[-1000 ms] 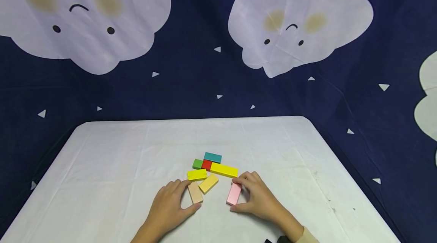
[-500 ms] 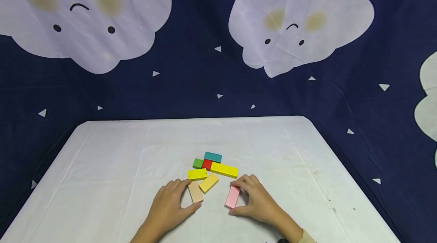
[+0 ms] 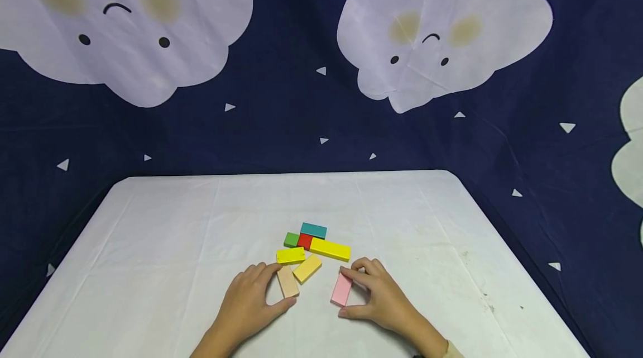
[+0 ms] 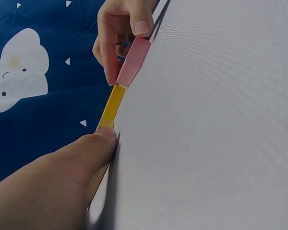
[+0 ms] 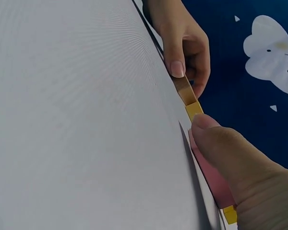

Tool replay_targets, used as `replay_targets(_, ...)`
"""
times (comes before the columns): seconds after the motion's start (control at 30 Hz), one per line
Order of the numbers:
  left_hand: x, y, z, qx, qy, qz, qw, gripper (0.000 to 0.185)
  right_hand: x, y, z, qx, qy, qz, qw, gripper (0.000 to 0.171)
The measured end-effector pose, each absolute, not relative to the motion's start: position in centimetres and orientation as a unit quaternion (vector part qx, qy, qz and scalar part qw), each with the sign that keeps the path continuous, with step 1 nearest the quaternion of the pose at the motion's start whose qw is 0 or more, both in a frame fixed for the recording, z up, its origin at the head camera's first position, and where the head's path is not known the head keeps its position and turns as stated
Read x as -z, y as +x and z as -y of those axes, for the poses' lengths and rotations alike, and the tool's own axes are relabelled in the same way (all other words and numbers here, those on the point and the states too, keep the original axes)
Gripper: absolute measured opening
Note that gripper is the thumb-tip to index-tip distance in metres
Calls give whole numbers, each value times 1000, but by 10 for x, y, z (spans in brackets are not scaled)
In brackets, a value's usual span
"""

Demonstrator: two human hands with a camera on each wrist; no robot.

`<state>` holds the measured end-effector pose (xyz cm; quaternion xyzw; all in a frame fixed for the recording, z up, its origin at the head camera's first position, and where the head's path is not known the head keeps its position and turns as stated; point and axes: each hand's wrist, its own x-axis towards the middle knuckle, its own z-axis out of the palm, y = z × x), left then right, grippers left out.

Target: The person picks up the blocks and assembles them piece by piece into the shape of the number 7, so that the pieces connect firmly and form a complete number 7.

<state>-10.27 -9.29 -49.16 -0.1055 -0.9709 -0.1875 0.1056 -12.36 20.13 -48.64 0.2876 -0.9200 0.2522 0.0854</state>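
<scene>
Since a second ago the pink block has slid slightly nearer and turned under my right hand, which pinches its ends between thumb and fingers; my left hand still pinches the tan block. Both lie flat on the worktop, just below the other coloured blocks. I judge the pink block light, stiff and smooth, best taken by its short ends. The left wrist view shows the thumb on its end; the head view hides it.
</scene>
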Motion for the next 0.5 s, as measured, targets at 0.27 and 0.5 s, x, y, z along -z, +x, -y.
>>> replay_targets(0.27,489,-102,93,194,-102,971,91,71,489,-123,-204,-259,284,919,88,68)
replay_targets(0.5,489,-103,93,192,-99,972,90,72,489,-123,-205,-285,299,908,71,61)
